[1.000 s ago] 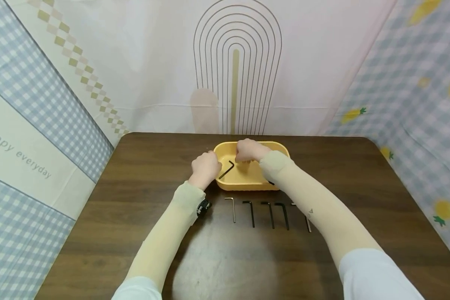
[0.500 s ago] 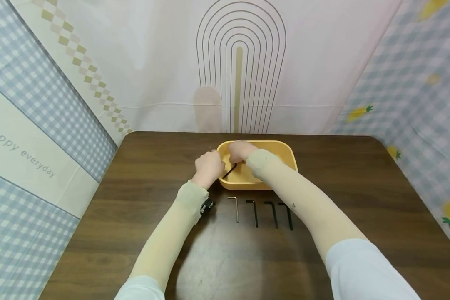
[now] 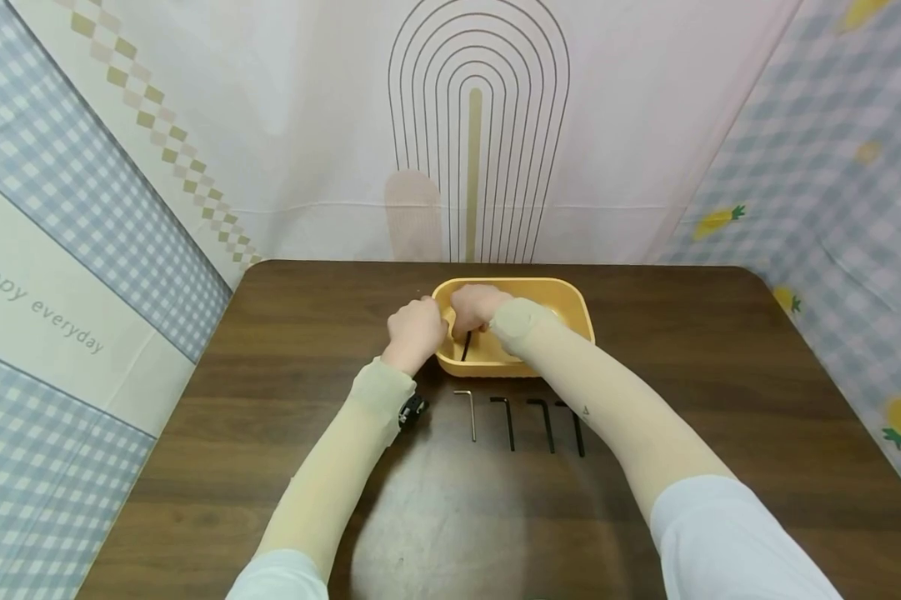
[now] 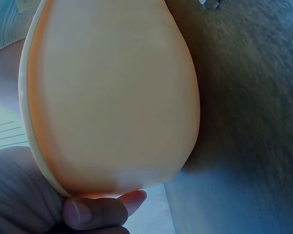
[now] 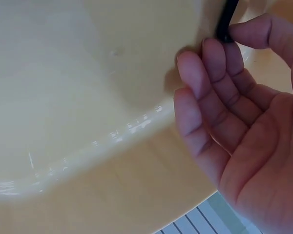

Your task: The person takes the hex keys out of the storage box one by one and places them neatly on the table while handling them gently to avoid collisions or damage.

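Note:
A yellow tray [image 3: 498, 369] stands toward the back of the table. My left hand [image 3: 416, 327] grips its left end, fingers [image 4: 95, 212] against the outer wall [image 4: 117, 97]. My right hand [image 3: 476, 306] reaches inside the tray at its left side. There, thumb and fingers pinch the end of a black hex key [image 5: 228, 19], whose shaft [image 3: 467, 346] slants down toward the tray's front wall. In the right wrist view the other fingers [image 5: 190, 112] curl loosely above the tray's floor.
In front of the tray lies a row: a silver hex key [image 3: 473, 418] at left, then black hex keys [image 3: 509, 425], the rightmost [image 3: 578, 433] partly covered by my right forearm. Patterned cloth [image 3: 322, 125] hangs behind the brown table [image 3: 270, 392].
My right hand has moved left inside the tray and taken hold of the black hex key, which has turned steeper. The left hand stays at the tray's left end.

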Action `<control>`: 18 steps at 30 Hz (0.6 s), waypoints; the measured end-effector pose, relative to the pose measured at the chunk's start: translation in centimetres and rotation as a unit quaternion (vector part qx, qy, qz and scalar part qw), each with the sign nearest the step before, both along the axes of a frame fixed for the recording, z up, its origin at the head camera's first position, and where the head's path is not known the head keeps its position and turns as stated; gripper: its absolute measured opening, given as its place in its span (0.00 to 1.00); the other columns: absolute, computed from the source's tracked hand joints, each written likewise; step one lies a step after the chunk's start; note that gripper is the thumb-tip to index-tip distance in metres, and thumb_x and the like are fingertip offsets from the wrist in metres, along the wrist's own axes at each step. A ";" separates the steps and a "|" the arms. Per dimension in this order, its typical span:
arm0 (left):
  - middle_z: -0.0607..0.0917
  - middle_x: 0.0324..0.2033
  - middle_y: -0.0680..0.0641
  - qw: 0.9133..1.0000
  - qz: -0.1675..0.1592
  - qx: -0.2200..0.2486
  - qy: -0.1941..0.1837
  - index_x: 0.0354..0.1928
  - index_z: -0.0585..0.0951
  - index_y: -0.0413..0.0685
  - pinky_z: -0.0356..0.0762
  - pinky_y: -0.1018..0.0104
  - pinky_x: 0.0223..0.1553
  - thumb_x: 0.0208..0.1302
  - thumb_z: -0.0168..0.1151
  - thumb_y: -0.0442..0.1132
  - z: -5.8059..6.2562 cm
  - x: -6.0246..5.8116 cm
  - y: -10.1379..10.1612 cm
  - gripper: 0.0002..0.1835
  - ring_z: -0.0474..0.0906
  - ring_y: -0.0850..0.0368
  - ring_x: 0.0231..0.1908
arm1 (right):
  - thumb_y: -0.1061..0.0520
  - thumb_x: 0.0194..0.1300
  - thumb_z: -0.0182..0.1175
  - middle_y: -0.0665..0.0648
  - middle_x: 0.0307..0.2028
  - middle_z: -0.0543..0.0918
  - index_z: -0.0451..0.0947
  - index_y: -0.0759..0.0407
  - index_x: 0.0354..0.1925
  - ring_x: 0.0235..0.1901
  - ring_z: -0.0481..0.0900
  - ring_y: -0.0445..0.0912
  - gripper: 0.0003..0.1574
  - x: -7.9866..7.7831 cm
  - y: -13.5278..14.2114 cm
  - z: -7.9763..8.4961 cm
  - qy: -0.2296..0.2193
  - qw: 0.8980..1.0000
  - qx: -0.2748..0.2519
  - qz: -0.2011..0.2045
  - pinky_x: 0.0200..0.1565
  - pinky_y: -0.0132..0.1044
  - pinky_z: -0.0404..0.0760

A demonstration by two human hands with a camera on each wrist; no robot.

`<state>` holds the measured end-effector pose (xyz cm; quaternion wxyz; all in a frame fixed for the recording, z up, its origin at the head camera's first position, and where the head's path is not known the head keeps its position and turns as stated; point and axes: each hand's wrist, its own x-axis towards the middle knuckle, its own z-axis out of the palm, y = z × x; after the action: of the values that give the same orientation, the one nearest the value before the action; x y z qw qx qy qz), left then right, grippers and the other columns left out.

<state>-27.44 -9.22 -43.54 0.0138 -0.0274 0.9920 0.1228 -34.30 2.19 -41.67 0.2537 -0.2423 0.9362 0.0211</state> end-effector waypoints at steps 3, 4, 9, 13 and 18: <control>0.86 0.36 0.40 1.000 0.001 -0.001 0.001 0.44 0.80 0.38 0.81 0.47 0.37 0.69 0.58 0.46 -0.1 0.0 0.1 0.16 0.85 0.42 0.37 | 0.56 0.54 0.64 0.51 0.25 0.82 0.76 0.54 0.29 0.17 0.73 0.41 0.05 0.2 0.1 0.0 -0.003 1.000 0.004 0.007 0.21 0.33 0.71; 0.86 0.35 0.40 1.000 0.001 -0.001 0.001 0.44 0.79 0.38 0.81 0.47 0.37 0.69 0.58 0.46 -0.1 0.0 0.1 0.16 0.85 0.42 0.36 | 0.55 0.54 0.65 0.51 0.25 0.82 0.76 0.54 0.29 0.17 0.74 0.41 0.06 0.2 0.1 0.1 -0.002 1.000 0.004 0.010 0.22 0.33 0.71; 0.86 0.35 0.41 1.000 -0.001 0.001 -0.003 0.43 0.79 0.38 0.81 0.47 0.36 0.70 0.58 0.46 -0.1 0.1 0.1 0.15 0.85 0.43 0.36 | 0.55 0.57 0.65 0.51 0.25 0.80 0.72 0.53 0.26 0.18 0.73 0.41 0.10 0.4 0.2 0.2 -0.009 1.000 0.000 0.029 0.22 0.32 0.70; 0.85 0.34 0.41 1.000 -0.003 0.000 -0.006 0.43 0.79 0.38 0.81 0.47 0.36 0.70 0.58 0.47 -0.1 0.1 0.1 0.16 0.84 0.44 0.35 | 0.54 0.60 0.66 0.51 0.21 0.79 0.74 0.53 0.22 0.17 0.71 0.40 0.13 0.5 0.2 0.7 -0.024 0.997 -0.015 0.067 0.23 0.31 0.68; 0.85 0.34 0.41 1.000 -0.007 0.002 0.001 0.44 0.80 0.38 0.81 0.47 0.35 0.69 0.59 0.46 -0.2 -0.1 -0.1 0.16 0.84 0.43 0.35 | 0.55 0.60 0.66 0.52 0.22 0.83 0.81 0.57 0.26 0.19 0.77 0.41 0.08 0.6 0.2 1.1 -0.019 0.992 -0.055 0.109 0.26 0.33 0.71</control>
<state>-27.53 -9.28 -43.71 0.0139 -0.0201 0.9918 0.1251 -33.74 2.38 -40.53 0.2539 -0.3566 0.8991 -0.0076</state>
